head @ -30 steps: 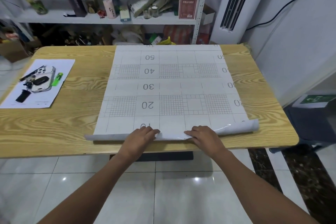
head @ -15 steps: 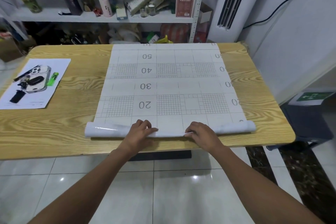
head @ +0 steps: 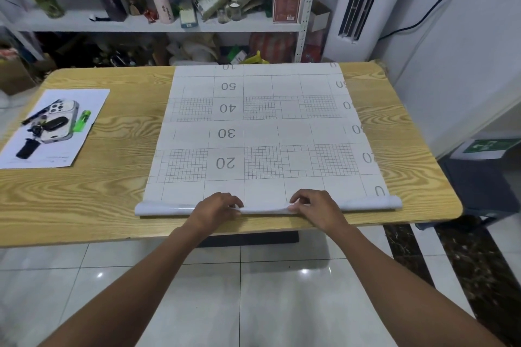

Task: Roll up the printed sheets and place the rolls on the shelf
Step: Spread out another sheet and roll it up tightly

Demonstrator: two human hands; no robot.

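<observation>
A wood-grain table (head: 84,205) stands on a tiled floor (head: 282,304) in front of a cluttered white shelf (head: 141,26). The printed sheet (head: 259,132), marked with grids and numbers up to 50, lies flat down the middle of the table. Its far edge reaches the table's far rim, and its near edge is curled into a thin roll (head: 366,203) close to the near rim.

The left hand (head: 217,207) and the right hand (head: 317,207) sit near each other on the middle of that roll, fingers curled over its top and pinching the paper. The roll looks flattened between them and rounder at its free ends, so this seems to be the first turn being tightened. To do it well, set the hands wider apart and push evenly toward the far side. The ends must stay square or the tube will cone.

At the left, a small paper (head: 93,101) carries a phone (head: 60,121), well apart from the sheet.
</observation>
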